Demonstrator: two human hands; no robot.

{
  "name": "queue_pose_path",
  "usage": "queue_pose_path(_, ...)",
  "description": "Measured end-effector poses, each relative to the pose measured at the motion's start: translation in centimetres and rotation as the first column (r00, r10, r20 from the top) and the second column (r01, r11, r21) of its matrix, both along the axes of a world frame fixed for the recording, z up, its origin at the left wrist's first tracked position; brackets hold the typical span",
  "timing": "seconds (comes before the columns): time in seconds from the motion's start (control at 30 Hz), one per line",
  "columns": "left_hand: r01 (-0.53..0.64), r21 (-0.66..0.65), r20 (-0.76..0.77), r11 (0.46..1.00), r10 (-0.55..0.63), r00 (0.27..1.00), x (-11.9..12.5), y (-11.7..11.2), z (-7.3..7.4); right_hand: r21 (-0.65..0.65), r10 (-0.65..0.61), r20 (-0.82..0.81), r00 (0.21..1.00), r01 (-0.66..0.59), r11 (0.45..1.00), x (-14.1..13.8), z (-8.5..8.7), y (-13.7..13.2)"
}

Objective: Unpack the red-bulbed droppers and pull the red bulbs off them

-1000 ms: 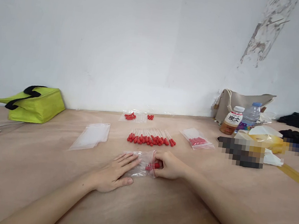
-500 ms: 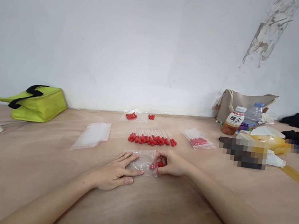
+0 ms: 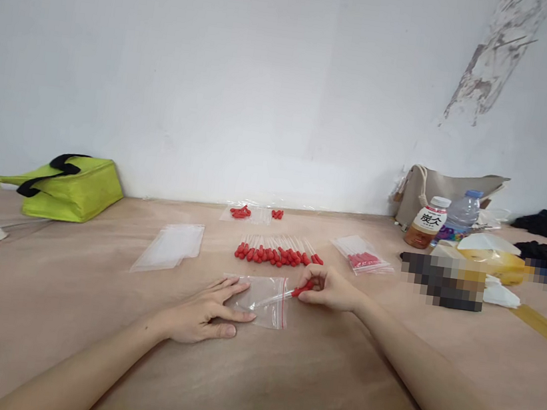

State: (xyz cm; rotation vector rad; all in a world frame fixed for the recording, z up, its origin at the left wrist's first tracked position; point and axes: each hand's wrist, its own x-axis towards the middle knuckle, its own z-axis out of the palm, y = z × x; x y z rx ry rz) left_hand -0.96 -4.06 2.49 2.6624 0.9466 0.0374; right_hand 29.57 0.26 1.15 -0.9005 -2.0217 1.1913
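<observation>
A clear zip-lock bag with a red seal line lies flat on the table. My left hand rests on its left end, fingers spread and pressing the plastic down. My right hand pinches the red heads of some red-tipped sticks just outside the bag's right-hand mouth. Their pale shafts reach back into the bag; how many there are I cannot tell. Beyond the hands lies a row of loose red-tipped sticks, heads toward me.
Flat clear bags lie left of the row, and filled bags lie right of it. More red-tipped pieces sit on plastic by the wall. A green bag stands far left, a drink bottle at right.
My right hand has moved right and slightly away from me, bringing the red heads from inside the bag's mouth to outside it. My left hand has shifted slightly left.
</observation>
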Motion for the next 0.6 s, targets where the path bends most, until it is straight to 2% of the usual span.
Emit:
queue_pose_path(0.17, -0.021, -0.066, 0.148, 0.998, 0.031, 0.988, -1.2, -0.1, 0.2, -0.109, -0.053, -0.18, 0.982, 0.033, 0.993, 2.3, 1.1, 1.1)
queue_pose_path(0.23, -0.062, -0.079, 0.267, 0.995, 0.081, 0.96, -1.1, -0.2, -0.1, -0.1, -0.15, -0.27, 0.951, 0.127, 0.987, 3.4, 1.5, 1.7)
queue_pose_path(0.3, -0.129, -0.058, 0.397, 0.99, 0.141, 0.907, -0.4, -0.3, -0.4, -0.084, -0.302, -0.421, 0.855, 0.295, 0.952, 4.2, 1.6, 2.5)
queue_pose_path(0.37, -0.185, 0.005, 0.46, 0.983, 0.162, 0.873, 0.6, -0.6, -0.7, -0.078, -0.457, -0.54, 0.707, 0.498, 0.864, 4.3, 1.5, 3.1)
queue_pose_path(0.43, -0.177, 0.082, 0.41, 0.981, 0.128, 0.903, 1.8, -0.9, -0.7, -0.031, -0.58, -0.558, 0.594, 0.683, 0.73, 3.8, 1.1, 3.5)
queue_pose_path(0.5, -0.079, 0.119, 0.272, 0.99, 0.044, 0.961, 2.6, -1.3, -0.6, 0.106, -0.662, -0.496, 0.563, 0.795, 0.597, 3.0, 0.5, 3.7)
queue_pose_path(0.53, -0.021, 0.118, 0.197, 0.993, -0.002, 0.98, 2.9, -1.5, -0.5, 0.192, -0.684, -0.453, 0.572, 0.812, 0.551, 2.6, 0.1, 3.8)
queue_pose_path(0.6, 0.059, 0.098, 0.08, 0.993, -0.067, 0.994, 3.3, -1.8, -0.3, 0.358, -0.685, -0.378, 0.623, 0.781, 0.512, 1.7, -0.7, 3.9)
